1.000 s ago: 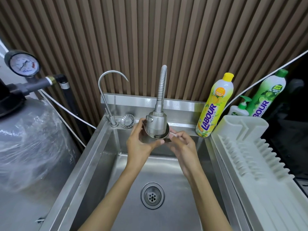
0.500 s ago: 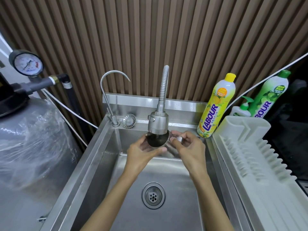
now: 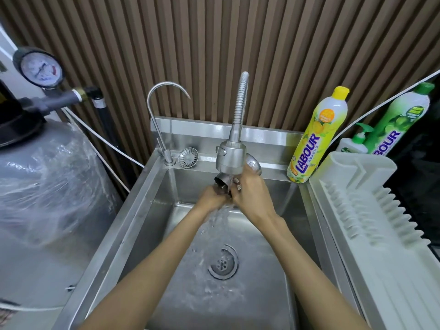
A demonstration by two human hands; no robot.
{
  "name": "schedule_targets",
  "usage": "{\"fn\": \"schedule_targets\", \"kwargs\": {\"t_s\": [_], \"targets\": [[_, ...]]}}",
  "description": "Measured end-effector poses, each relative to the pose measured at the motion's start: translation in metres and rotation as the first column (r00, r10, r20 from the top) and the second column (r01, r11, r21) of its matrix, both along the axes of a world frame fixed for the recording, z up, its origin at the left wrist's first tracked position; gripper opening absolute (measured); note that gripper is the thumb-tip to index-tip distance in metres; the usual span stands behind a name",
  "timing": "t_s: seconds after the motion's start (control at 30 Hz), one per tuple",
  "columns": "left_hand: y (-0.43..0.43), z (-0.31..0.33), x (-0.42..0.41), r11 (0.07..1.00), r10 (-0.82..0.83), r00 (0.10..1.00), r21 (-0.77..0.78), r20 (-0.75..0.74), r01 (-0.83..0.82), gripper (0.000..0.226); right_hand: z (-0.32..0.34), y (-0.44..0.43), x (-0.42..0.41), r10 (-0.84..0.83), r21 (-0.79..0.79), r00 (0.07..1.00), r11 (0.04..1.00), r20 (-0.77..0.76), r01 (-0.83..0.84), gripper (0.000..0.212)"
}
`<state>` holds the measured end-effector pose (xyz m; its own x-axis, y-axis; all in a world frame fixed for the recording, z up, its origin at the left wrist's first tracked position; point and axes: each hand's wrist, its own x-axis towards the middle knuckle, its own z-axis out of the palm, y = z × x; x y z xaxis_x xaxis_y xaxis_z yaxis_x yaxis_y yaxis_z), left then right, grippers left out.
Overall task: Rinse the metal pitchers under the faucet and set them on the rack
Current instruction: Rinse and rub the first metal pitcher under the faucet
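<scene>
Your left hand (image 3: 210,196) and right hand (image 3: 250,190) were both closed around one small metal pitcher (image 3: 223,183), held tilted just under the faucet head (image 3: 230,158) over the sink (image 3: 142,210), with water running off your hands toward the drain (image 3: 223,263). By the look of it you were in mid-rinse: the white rack (image 3: 371,220) to your right held nothing, so every placing was left to do. I counted one pitcher in view, two spouts, one rack, and three soap bottles behind it.
</scene>
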<state>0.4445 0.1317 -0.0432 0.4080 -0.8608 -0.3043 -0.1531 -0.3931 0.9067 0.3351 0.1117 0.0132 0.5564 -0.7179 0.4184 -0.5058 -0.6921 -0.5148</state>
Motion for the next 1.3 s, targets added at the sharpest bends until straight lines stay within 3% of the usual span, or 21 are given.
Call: {"fn": "schedule_targets", "kwargs": {"t_s": [0.23, 0.4, 0.5, 0.57, 0.63, 0.7, 0.83, 0.93, 1.1, 1.2, 1.3], "targets": [[0.002, -0.010, -0.001, 1.000, 0.027, 0.993, 0.000, -0.111, -0.027, 0.035, -0.012, -0.001, 0.004, 0.027, -0.040, 0.996, 0.999, -0.088, -0.031, 0.024], [0.001, -0.009, -0.004, 1.000, -0.013, 0.930, -0.016, -0.368, 0.008, 0.029, -0.018, -0.011, -0.004, 0.015, -0.034, 0.999, 0.999, -0.037, -0.016, 0.012], [0.003, -0.004, -0.006, 0.997, -0.067, 0.875, -0.066, -0.480, 0.040, 0.029, -0.020, -0.023, -0.011, -0.048, 0.096, 0.981, 0.995, 0.188, 0.030, 0.028], [0.005, -0.005, -0.006, 0.990, -0.065, 0.864, -0.143, -0.499, -0.008, 0.041, -0.019, -0.025, -0.019, -0.171, 0.345, 0.931, 0.937, 0.322, 0.053, 0.032], [0.008, -0.005, -0.009, 0.969, -0.048, 0.915, -0.240, -0.400, -0.054, 0.061, -0.023, -0.024, -0.028, -0.240, 0.571, 0.855, 0.818, 0.460, -0.078, 0.029], [0.014, -0.005, -0.014, 0.945, -0.003, 0.963, -0.316, -0.268, -0.085, 0.072, -0.026, -0.020, -0.035, -0.265, 0.674, 0.780, 0.693, 0.567, -0.255, 0.029], [0.029, -0.006, -0.019, 0.878, 0.171, 0.984, -0.445, -0.054, -0.177, 0.083, -0.033, -0.009, -0.034, -0.280, 0.714, 0.687, 0.495, 0.671, -0.495, 0.029], [0.042, 0.000, -0.019, 0.827, 0.262, 0.955, -0.543, 0.137, -0.149, 0.086, -0.037, -0.004, -0.031, -0.334, 0.705, 0.623, 0.390, 0.708, -0.592, 0.029], [0.055, 0.007, -0.019, 0.798, 0.293, 0.919, -0.596, 0.264, -0.083, 0.087, -0.033, 0.000, -0.037, -0.314, 0.739, 0.675, 0.382, 0.668, -0.554, 0.022], [0.057, 0.010, -0.023, 0.804, 0.333, 0.903, -0.582, 0.272, -0.121, 0.083, -0.022, 0.000, -0.043, -0.306, 0.796, 0.780, 0.481, 0.545, -0.368, 0.013], [0.056, 0.014, -0.030, 0.827, 0.380, 0.870, -0.537, 0.314, -0.167, 0.089, -0.011, -0.003, -0.050, -0.340, 0.828, 0.833, 0.514, 0.437, -0.225, 0.018]]}}
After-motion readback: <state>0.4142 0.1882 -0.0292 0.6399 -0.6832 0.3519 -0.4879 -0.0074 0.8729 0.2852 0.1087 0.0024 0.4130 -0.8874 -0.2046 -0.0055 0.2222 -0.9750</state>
